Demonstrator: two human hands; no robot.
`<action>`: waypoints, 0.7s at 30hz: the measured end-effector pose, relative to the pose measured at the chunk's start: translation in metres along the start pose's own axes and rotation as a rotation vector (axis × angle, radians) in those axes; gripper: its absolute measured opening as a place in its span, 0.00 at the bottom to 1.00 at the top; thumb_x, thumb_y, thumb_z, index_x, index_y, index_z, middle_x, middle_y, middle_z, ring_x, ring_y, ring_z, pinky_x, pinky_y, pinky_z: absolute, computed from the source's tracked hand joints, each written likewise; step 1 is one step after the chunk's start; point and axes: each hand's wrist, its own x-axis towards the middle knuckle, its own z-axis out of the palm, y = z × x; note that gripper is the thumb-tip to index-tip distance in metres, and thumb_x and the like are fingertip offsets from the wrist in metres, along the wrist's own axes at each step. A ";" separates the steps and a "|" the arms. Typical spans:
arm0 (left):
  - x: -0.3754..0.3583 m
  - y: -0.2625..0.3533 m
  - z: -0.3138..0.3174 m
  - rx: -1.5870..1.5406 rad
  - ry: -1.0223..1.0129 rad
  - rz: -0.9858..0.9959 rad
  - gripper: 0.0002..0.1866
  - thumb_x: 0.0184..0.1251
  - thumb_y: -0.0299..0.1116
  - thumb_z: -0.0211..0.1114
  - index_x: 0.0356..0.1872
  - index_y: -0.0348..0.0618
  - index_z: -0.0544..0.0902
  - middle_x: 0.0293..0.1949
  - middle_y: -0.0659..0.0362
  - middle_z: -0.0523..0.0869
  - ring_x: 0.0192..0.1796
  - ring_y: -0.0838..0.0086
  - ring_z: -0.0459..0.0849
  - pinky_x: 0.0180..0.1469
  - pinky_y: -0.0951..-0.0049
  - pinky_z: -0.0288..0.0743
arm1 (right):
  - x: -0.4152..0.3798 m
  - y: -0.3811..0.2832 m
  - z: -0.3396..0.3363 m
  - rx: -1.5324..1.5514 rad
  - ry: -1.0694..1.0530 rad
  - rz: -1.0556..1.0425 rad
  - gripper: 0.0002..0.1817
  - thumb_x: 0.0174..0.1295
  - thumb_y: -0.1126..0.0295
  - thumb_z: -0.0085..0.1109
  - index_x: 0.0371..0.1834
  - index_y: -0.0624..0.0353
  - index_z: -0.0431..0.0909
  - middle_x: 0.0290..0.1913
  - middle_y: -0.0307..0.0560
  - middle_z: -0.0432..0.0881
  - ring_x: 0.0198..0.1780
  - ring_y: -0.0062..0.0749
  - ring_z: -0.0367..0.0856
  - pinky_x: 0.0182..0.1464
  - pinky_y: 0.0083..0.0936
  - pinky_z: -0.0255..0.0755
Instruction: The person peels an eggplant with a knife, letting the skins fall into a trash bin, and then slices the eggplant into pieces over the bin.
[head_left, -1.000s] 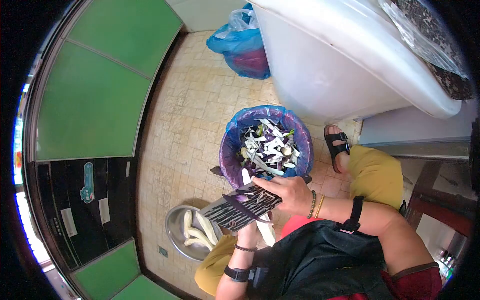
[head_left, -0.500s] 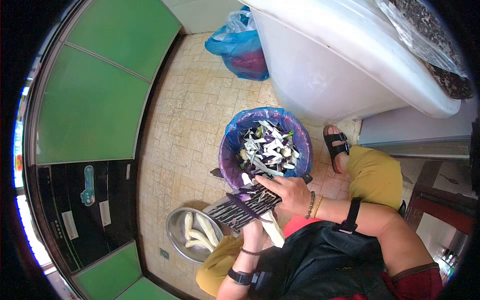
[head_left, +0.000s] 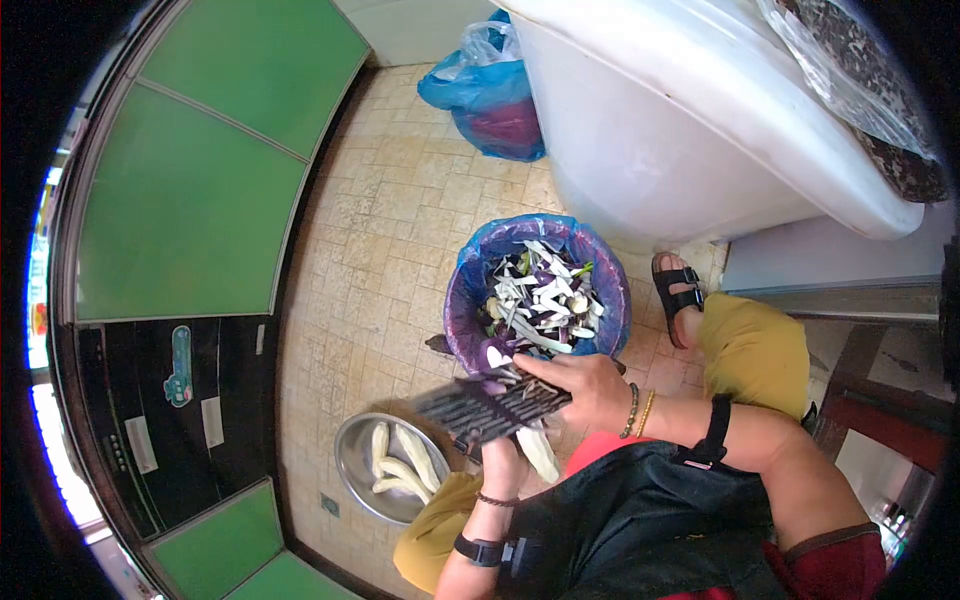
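My right hand (head_left: pixel 592 395) is closed on a broad kitchen knife (head_left: pixel 490 408), its index finger stretched along the blade. The dark blade with pale streaks is blurred by motion. Below it, my left hand (head_left: pixel 503 466) is closed, its fingers mostly hidden behind the blade. A peeled white eggplant (head_left: pixel 540 455) sticks out under the knife beside this hand, its other part covered. Just beyond the blade stands a bin (head_left: pixel 622 300) lined with a blue bag, holding white and purple eggplant peelings (head_left: pixel 545 295). Purple and white scraps also hang at the blade's far edge.
A steel bowl (head_left: pixel 345 478) with several peeled eggplants (head_left: pixel 416 455) sits on the tiled floor (head_left: pixel 350 260) by my left knee. Green cabinets (head_left: pixel 190 200) line the left. A blue plastic bag (head_left: pixel 490 100) and a large white basin (head_left: pixel 680 130) stand beyond the bin.
The knife has shifted slightly and its blade is now blurred. The long purple strip lying across the blade is no longer visible. The eggplant's exposed end has moved slightly up and left.
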 end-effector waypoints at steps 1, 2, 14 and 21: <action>-0.005 0.004 0.009 -0.003 -0.019 0.037 0.19 0.69 0.47 0.47 0.46 0.43 0.75 0.38 0.63 0.80 0.35 0.74 0.79 0.36 0.73 0.75 | -0.001 -0.002 -0.002 -0.020 -0.065 0.011 0.35 0.44 0.74 0.57 0.62 0.45 0.68 0.30 0.50 0.79 0.30 0.47 0.79 0.33 0.38 0.74; 0.002 -0.004 0.000 0.001 -0.022 0.034 0.19 0.69 0.47 0.47 0.46 0.43 0.75 0.38 0.63 0.80 0.35 0.74 0.79 0.36 0.73 0.75 | -0.001 -0.001 -0.004 -0.054 -0.071 -0.003 0.36 0.43 0.75 0.56 0.63 0.45 0.67 0.26 0.49 0.76 0.28 0.46 0.78 0.32 0.37 0.73; 0.013 -0.019 -0.043 1.550 -0.176 0.681 0.16 0.66 0.28 0.52 0.53 0.36 0.73 0.52 0.49 0.76 0.55 0.57 0.72 0.58 0.61 0.64 | -0.004 -0.002 -0.009 -0.143 -0.042 -0.034 0.35 0.45 0.73 0.57 0.63 0.47 0.66 0.27 0.47 0.75 0.28 0.42 0.78 0.31 0.34 0.74; 0.011 -0.024 -0.035 1.644 -0.092 0.808 0.14 0.67 0.30 0.49 0.50 0.36 0.74 0.47 0.51 0.79 0.51 0.65 0.76 0.52 0.66 0.71 | -0.005 0.004 0.000 -0.130 -0.036 0.036 0.37 0.44 0.74 0.60 0.64 0.50 0.66 0.38 0.49 0.79 0.35 0.44 0.81 0.37 0.32 0.75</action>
